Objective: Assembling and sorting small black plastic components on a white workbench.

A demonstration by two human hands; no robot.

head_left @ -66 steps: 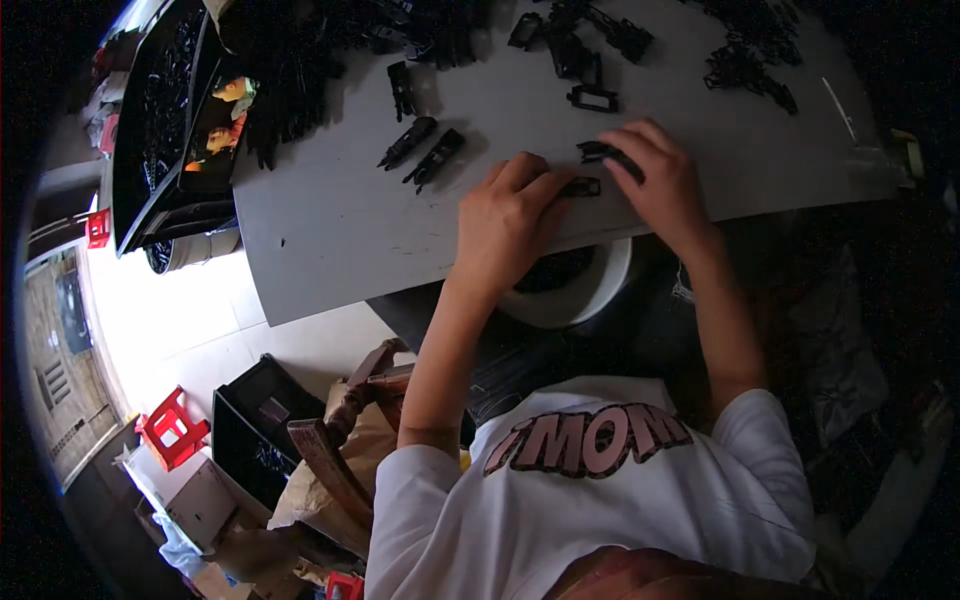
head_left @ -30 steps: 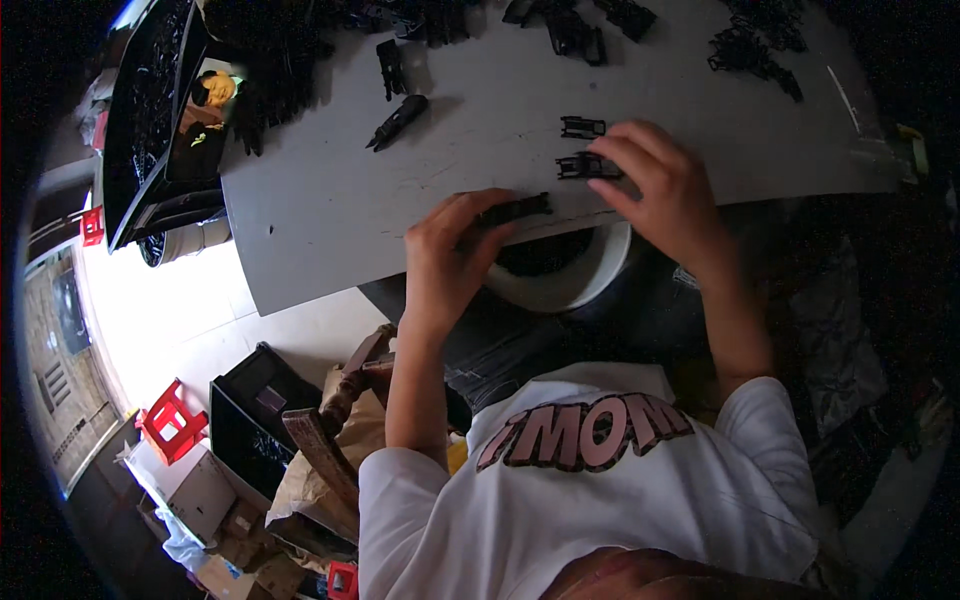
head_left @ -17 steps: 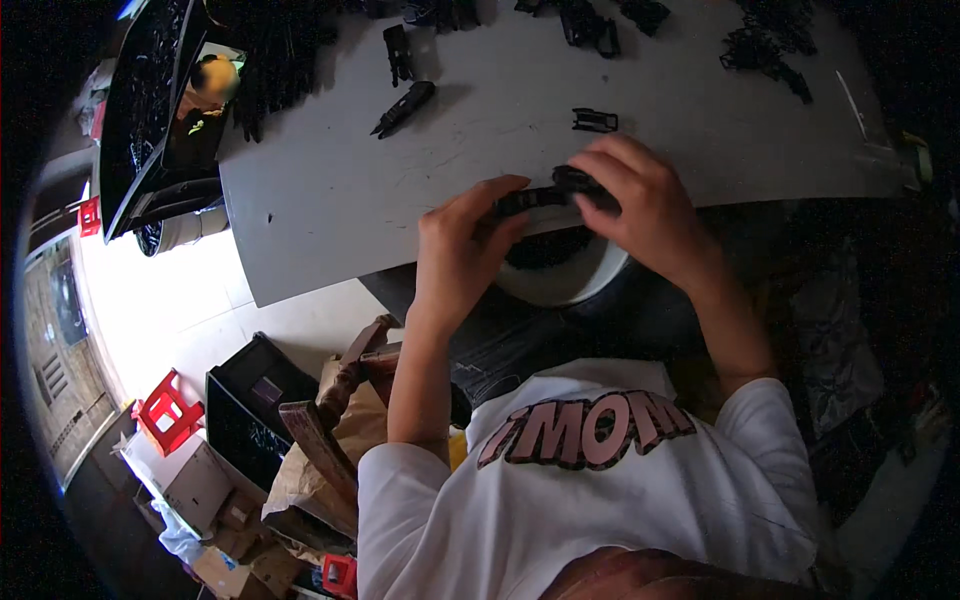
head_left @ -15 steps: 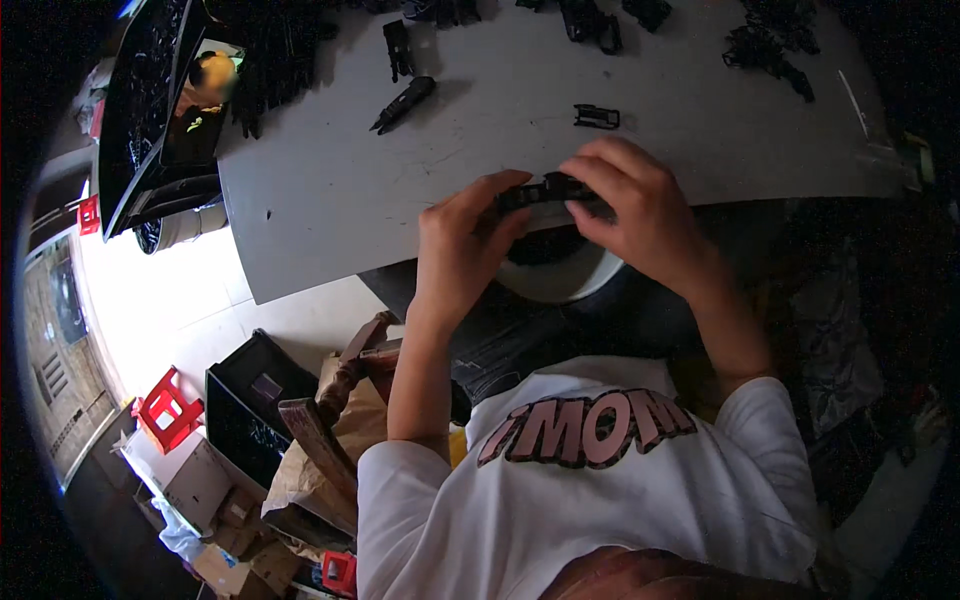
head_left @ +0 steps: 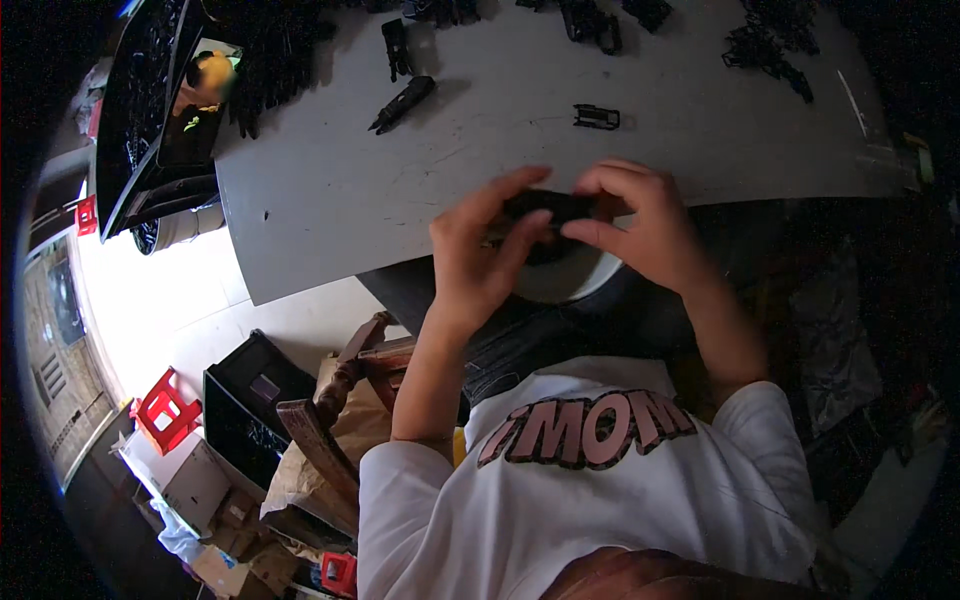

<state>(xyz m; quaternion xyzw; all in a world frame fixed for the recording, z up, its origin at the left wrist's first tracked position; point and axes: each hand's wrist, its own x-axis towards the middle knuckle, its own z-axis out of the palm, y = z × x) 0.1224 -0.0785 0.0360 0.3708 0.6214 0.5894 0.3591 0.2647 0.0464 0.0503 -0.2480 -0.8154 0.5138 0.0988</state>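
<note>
A dark, narrow black plastic part (head_left: 556, 207) is held in the air between my two hands at the table's near edge. My right hand (head_left: 640, 215) pinches its right end between thumb and fingers. My left hand (head_left: 470, 245) curls about its left end, thumb against it and index finger lifted along the far side. The part is slightly blurred, and fingers cover both its ends. Below it, a white round bowl (head_left: 590, 283) sits at my lap, with dark contents partly hidden. Just beyond my hands lies a small open black frame piece (head_left: 597, 117).
On the grey table (head_left: 330, 220) lie a pointed black piece (head_left: 404, 103), an upright-lying black piece (head_left: 397, 48) and black heaps (head_left: 770, 45) along the far side. A black bin (head_left: 255, 385), a red stool (head_left: 168, 410) and a wooden chair (head_left: 318, 445) stand at lower left.
The black part has turned and come slightly nearer me. My left hand has shifted right, its index finger lifting, while my right fingers have closed in on the right end.
</note>
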